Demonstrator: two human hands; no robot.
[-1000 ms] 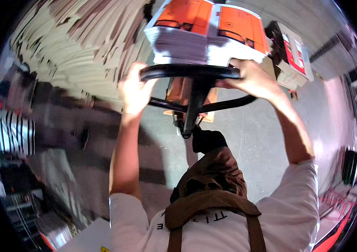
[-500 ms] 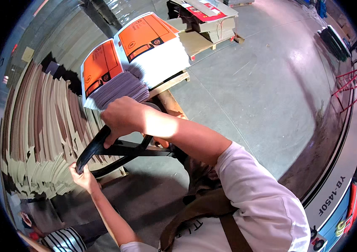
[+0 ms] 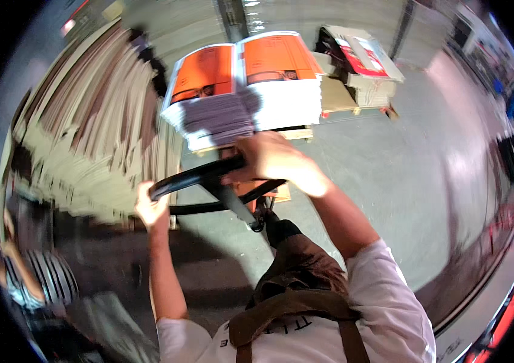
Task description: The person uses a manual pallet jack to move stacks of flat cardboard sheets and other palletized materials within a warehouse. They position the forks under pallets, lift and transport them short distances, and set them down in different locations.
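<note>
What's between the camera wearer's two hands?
In the head view, a black handle bar runs between the left hand and right hand.

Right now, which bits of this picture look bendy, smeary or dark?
In the head view, straight lines bend near the picture's rim; that view also shows the cardboard and right hand blurry, and the left paper stack partly shadowed.
</note>
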